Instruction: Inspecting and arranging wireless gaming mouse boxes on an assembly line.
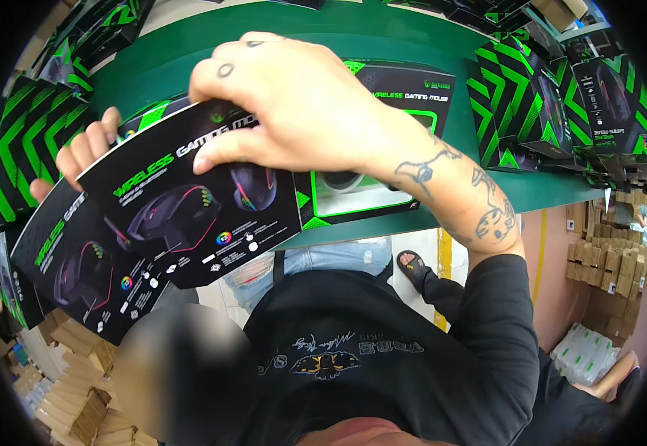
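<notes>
Two black printed mouse-box sleeves overlap in front of me, tilted up at the left: a front sleeve (182, 186) and a rear sleeve (78, 260) fanned out below and left of it. My right hand (301, 104) is closed over the front sleeve's top edge, its thumb on the printed face. At the upper left edge, the fingers of my left hand (85, 149) wrap around the sleeves; its palm is hidden behind them. Beneath my right wrist lies a black box (413, 85) with a green-framed window, a dark mouse partly showing in a pale tray.
A green table (383, 44) spans the work area. Green-and-black mouse boxes stand stacked at right (517, 104) and left (33, 141). Brown cartons (606, 260) are piled beyond the table at right, with more at lower left (78, 386). Another person's sandalled foot (413, 267) shows below the table edge.
</notes>
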The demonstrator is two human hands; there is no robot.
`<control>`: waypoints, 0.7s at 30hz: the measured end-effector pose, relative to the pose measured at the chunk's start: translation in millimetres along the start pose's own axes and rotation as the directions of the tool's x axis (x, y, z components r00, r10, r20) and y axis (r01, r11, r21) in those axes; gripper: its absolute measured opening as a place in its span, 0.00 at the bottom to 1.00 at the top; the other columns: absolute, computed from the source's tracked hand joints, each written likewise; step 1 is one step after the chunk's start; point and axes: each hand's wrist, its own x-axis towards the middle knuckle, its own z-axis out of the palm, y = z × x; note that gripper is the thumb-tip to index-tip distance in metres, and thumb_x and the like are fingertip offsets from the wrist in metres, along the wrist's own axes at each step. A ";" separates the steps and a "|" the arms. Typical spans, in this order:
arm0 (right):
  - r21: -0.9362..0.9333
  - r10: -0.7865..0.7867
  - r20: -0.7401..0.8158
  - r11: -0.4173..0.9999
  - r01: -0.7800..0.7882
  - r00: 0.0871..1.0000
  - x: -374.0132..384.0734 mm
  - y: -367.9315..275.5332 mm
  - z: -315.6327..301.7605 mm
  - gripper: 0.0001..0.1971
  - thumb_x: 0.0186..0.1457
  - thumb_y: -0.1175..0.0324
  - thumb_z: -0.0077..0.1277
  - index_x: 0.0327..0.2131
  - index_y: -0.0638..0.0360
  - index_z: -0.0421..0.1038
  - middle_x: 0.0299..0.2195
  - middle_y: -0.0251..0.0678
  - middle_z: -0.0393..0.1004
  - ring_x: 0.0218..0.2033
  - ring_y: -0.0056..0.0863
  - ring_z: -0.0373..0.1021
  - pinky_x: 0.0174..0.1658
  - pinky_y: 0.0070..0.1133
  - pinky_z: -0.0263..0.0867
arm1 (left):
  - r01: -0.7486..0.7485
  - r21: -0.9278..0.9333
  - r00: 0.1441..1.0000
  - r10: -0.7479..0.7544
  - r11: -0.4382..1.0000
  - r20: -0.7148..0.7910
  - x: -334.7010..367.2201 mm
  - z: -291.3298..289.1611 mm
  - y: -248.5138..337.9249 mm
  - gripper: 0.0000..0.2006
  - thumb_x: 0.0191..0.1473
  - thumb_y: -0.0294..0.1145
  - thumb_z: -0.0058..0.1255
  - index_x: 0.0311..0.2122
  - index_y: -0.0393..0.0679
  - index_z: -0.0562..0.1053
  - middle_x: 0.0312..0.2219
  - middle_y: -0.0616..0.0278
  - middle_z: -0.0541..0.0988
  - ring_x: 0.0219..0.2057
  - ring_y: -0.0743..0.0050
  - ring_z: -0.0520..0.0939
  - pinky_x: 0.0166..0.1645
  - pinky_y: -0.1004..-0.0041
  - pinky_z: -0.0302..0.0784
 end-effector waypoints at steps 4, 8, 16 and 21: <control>-0.001 0.066 0.095 0.998 -0.067 0.993 1.2 -0.3 -10.6 0.23 0.40 0.48 0.59 0.36 0.54 0.73 0.32 0.37 0.74 0.40 0.38 0.70 0.42 0.31 0.67 | -0.001 -0.039 0.994 0.006 0.999 0.111 3.3 -17.9 -2.0 0.27 0.56 0.63 0.29 0.18 0.53 0.67 0.19 0.74 0.70 0.24 0.81 0.64 0.39 0.71 0.50; 0.079 -0.037 0.056 0.996 0.032 0.998 -0.1 6.8 -6.5 0.22 0.41 0.49 0.59 0.34 0.55 0.73 0.31 0.37 0.74 0.38 0.40 0.71 0.39 0.31 0.67 | 0.001 -0.050 0.972 0.011 0.999 0.236 0.9 -23.5 -1.8 0.28 0.56 0.64 0.27 0.20 0.53 0.67 0.20 0.74 0.71 0.24 0.81 0.65 0.39 0.71 0.51; 0.922 0.304 0.034 0.358 -0.147 0.952 -63.8 85.5 -59.4 0.41 0.44 0.23 0.33 0.34 0.59 0.63 0.35 0.38 0.62 0.43 0.34 0.60 0.61 0.40 0.44 | -0.046 0.086 0.939 0.013 0.995 0.345 -1.7 -1.1 3.0 0.31 0.57 0.65 0.17 0.25 0.50 0.66 0.22 0.70 0.68 0.25 0.77 0.63 0.39 0.69 0.51; 0.463 0.492 -0.061 0.785 -0.412 0.868 -146.4 100.7 -106.5 0.27 0.56 0.45 0.44 0.44 0.61 0.65 0.50 0.45 0.63 0.55 0.37 0.58 0.60 0.37 0.48 | -0.062 0.029 0.915 0.046 0.998 0.400 26.3 -6.3 -9.6 0.32 0.58 0.64 0.15 0.25 0.49 0.65 0.22 0.70 0.67 0.25 0.76 0.62 0.40 0.69 0.52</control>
